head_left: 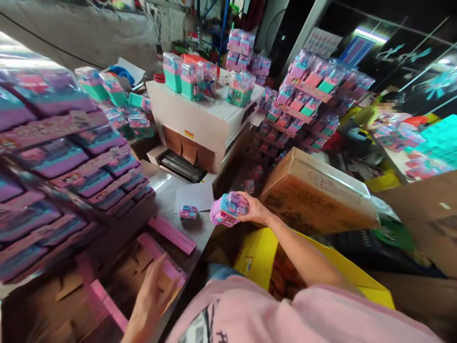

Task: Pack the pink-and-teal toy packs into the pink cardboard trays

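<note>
My right hand [255,209] is closed on a small pink, purple and blue toy pack [229,208] with a clear plastic cover, held above the bench edge. A second, smaller toy pack [188,211] lies on the grey bench beside a white sheet [200,196]. At the lower left, my left hand [153,290] is slightly blurred, its fingers stretched out over a pink-edged cardboard display tray [110,305]. Whether it touches the tray's rim I cannot tell. Nothing shows in that hand.
Stacked trays of wrapped toys [78,157] rise on the left. A white machine [200,119] with a black conveyor [183,165] stands ahead, toys on top. To my right are a yellow bin [257,250] and a cardboard box [314,195]. A person [371,116] works at the far right.
</note>
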`<action>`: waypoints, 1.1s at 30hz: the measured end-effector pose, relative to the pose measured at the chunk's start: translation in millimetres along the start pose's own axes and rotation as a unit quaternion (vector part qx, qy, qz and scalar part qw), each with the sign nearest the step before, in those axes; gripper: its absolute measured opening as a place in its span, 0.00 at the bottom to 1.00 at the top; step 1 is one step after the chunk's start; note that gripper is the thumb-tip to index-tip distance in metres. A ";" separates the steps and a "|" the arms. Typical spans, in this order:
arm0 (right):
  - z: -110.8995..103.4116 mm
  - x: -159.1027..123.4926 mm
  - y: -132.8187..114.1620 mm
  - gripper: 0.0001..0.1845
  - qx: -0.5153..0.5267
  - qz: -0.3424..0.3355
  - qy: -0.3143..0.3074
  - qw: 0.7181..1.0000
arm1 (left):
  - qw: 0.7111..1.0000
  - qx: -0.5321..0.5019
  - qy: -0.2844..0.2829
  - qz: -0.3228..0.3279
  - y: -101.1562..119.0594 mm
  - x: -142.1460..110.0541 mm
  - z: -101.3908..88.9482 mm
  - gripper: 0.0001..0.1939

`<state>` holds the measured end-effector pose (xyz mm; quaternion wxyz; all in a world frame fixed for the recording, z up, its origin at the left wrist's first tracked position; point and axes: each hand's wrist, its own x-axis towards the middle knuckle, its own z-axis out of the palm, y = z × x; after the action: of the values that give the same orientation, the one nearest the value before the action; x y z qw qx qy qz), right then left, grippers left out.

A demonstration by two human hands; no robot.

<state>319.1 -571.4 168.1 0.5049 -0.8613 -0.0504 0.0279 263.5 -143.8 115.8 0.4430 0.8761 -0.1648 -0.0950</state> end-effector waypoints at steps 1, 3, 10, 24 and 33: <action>2.8 -5.5 -19.0 0.51 0.003 -0.024 -0.010 1.000 | 0.999 -0.011 -0.014 0.041 10.7 23.2 3.2 0.39; 12.5 -16.7 -51.6 0.52 -0.007 -0.057 -0.030 0.998 | 0.989 -0.025 -0.061 0.130 36.9 68.0 8.1 0.50; 55.9 -49.5 -86.6 0.55 -0.123 -0.122 -0.032 0.984 | 0.960 -0.160 -0.172 0.153 75.6 96.1 29.9 0.53; 105.1 -57.2 -48.6 0.63 -0.156 -0.015 -0.175 0.972 | 0.932 -0.315 -0.166 -0.063 21.9 21.6 88.2 0.52; 67.2 -9.6 129.7 0.47 -0.092 0.073 0.070 0.991 | 0.996 0.006 -0.089 0.004 -57.8 94.9 139.7 0.41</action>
<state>310.5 -577.2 22.1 0.4225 -0.9052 0.0458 -0.0008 319.7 -251.2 -15.2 0.4215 0.8664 -0.2075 -0.1694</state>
